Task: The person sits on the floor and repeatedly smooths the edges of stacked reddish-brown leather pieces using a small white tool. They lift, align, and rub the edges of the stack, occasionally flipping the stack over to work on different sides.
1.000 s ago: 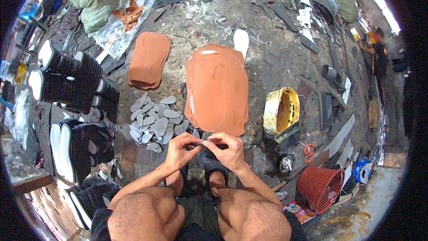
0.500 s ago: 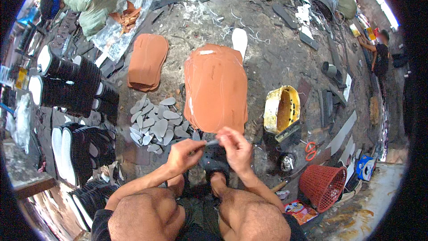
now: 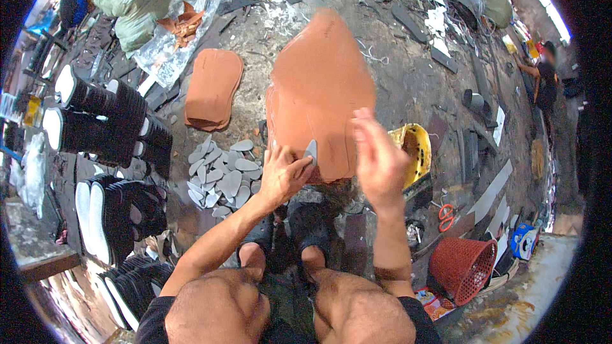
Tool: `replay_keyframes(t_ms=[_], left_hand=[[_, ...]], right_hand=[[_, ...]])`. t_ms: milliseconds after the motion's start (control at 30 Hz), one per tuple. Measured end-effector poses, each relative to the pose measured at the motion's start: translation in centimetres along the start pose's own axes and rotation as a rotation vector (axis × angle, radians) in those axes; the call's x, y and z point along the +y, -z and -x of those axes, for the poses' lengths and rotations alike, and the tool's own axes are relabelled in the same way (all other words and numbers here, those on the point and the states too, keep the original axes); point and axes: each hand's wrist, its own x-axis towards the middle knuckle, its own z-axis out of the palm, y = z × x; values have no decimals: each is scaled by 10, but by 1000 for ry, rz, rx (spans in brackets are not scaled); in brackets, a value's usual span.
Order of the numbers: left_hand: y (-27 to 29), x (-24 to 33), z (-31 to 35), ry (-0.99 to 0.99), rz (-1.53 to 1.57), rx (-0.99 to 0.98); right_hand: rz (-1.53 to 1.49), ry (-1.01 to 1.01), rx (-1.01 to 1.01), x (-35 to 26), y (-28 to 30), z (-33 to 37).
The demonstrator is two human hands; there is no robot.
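Note:
A brown sheet (image 3: 322, 70) bends up off a stack of the same sheets (image 3: 287, 124) in front of me, its narrowed far end raised. My left hand (image 3: 285, 172) pinches a small grey teardrop-shaped pad (image 3: 311, 153) over the near left part of the stack. At the stack's right edge is my right hand (image 3: 381, 162), its fingers up and smeared by motion; whether it grips the sheet I cannot tell. Left of the stack lies a heap of similar grey pads (image 3: 220, 172).
Beyond the heap sits a smaller pile of brown sole-shaped pieces (image 3: 213, 89). To the right are a yellow tub (image 3: 417, 143), orange-handled scissors (image 3: 446, 216) and a red basket (image 3: 462, 271). Stacked black soles (image 3: 95, 114) line the left. A person (image 3: 545, 79) is at the far right.
The hands have parted: the left moved forward onto the stack with the grey pad, the right went forward and right. The top brown sheet has lifted and now hides the white sole-shaped piece.

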Motion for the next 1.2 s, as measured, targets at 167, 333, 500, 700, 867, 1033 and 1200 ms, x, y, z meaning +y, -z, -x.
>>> replay_keyframes(t_ms=[167, 333, 500, 700, 867, 1033, 1200], left_hand=[[-17, -11, 10, -128, -67, 100], [-14, -24, 14, -110, 13, 70], [-11, -14, 4, -137, -36, 34], [-16, -22, 6, -225, -46, 138], [-13, -16, 8, -125, -27, 63], [-16, -22, 10, -165, -16, 124], [-24, -12, 28, -205, -71, 232]], right_hand=[[55, -5, -336, 31, -62, 85], [227, 122, -422, 27, -55, 82], [94, -67, -408, 53, -39, 39], [80, -27, -405, 47, -49, 65], [71, -27, -344, 46, -50, 63], [51, 13, -418, 46, -57, 68], [87, -58, -540, 60, -60, 50]])
